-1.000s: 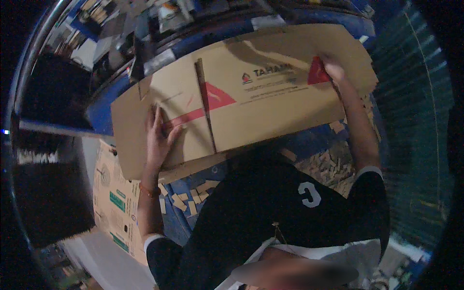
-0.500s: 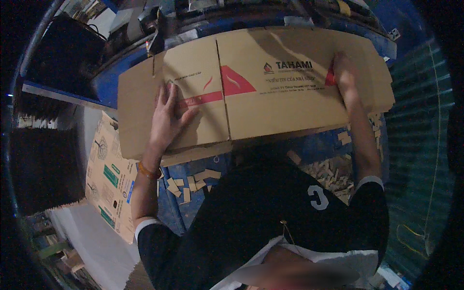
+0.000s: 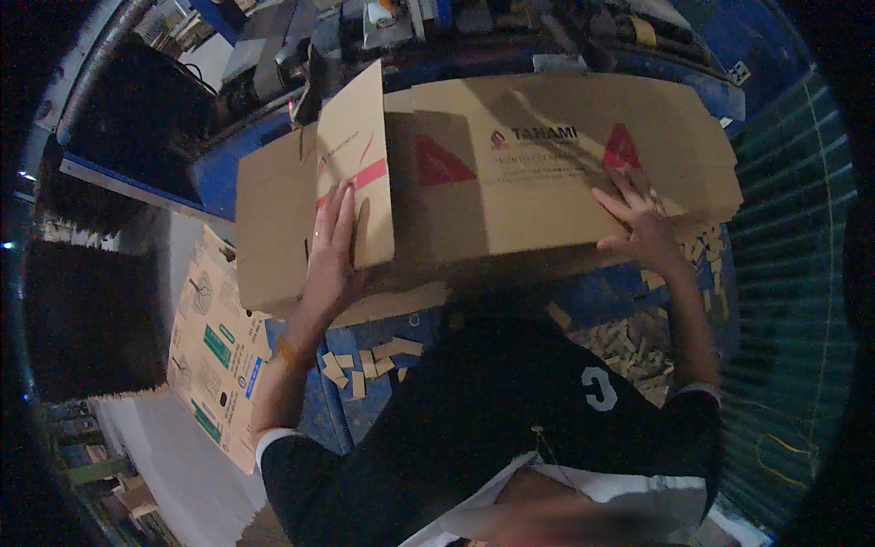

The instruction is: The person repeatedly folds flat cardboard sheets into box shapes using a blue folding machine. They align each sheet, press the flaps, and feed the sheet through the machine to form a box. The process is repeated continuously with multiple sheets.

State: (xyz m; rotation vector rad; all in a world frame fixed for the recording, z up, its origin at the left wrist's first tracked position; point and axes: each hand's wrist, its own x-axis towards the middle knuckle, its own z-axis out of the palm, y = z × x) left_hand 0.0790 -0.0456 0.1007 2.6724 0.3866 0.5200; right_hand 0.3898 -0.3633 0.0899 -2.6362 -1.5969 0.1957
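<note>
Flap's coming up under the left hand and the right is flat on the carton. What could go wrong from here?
1. The left hand only presses the raised flap with open fingers; it may spring back down.
2. The right hand rests flat near the flattened carton's edge, so the carton could slide on the blue table.
3. Cardboard scraps lie scattered below, a possible slip hazard.

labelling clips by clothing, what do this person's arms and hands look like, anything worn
Both hands are bare, no gloves. The left hand has a thin orange band at the wrist. Both forearms are bare; dark sleeves with a white edge end near the elbows. The right hand shows no ring or watch that I can make out.
</note>
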